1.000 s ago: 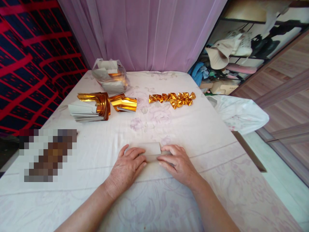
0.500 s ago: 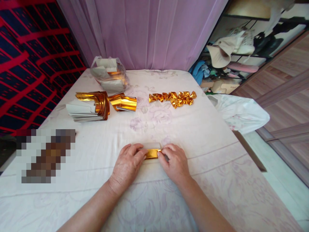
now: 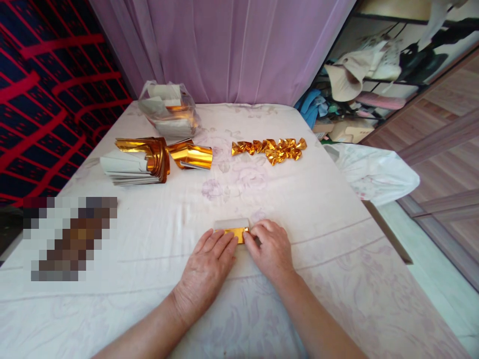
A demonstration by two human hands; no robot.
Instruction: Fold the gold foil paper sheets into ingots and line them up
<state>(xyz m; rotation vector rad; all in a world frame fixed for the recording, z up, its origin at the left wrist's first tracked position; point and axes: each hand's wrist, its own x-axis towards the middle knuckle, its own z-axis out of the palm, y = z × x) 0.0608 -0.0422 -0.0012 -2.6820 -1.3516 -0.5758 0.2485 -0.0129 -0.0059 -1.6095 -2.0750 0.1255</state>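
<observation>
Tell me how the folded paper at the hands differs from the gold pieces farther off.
The folded paper lies flat; the gold pieces look crinkled. The folded paper shows a pale band beside a gold one; the gold pieces show mostly gold. The left hand and right hand touch the folded paper, while neither touches the gold pieces. Both have shiny gold and rest on the tablecloth.

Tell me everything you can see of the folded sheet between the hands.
The folded sheet looks like foil-faced paper: matte pale grey along the far side, shiny gold along the near side. It lies on the patterned cloth, long side running left to right. The left hand's fingers cover the gold's left part; the right hand's fingertips meet its right end.
</observation>
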